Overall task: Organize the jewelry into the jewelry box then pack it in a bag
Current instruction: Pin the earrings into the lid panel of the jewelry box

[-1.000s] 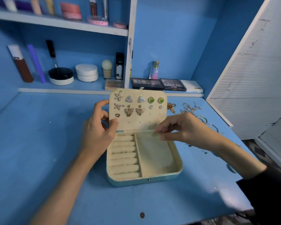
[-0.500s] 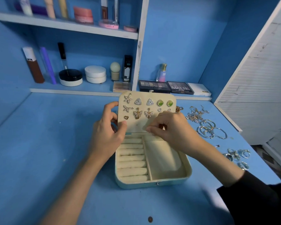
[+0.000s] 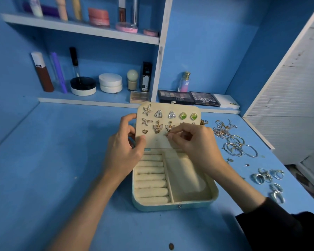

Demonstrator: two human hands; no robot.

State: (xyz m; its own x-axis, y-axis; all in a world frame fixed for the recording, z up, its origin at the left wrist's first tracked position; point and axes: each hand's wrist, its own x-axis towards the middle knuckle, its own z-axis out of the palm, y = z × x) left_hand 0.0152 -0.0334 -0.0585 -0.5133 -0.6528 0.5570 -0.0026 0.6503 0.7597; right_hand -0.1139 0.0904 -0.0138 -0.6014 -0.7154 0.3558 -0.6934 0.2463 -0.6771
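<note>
The left hand (image 3: 124,147) holds the lid (image 3: 158,144) with curled fingers, and the right hand (image 3: 196,144) pinches a tiny gold thing (image 3: 166,135) against it.

two bare hands and forearms of a person, seen from above: the left hand (image 3: 123,151) and its forearm are uncovered as far as the frame shows; behind the right hand (image 3: 198,144), a loose black sleeve (image 3: 279,229), plain and matte, covers the arm from mid-forearm back.
</note>
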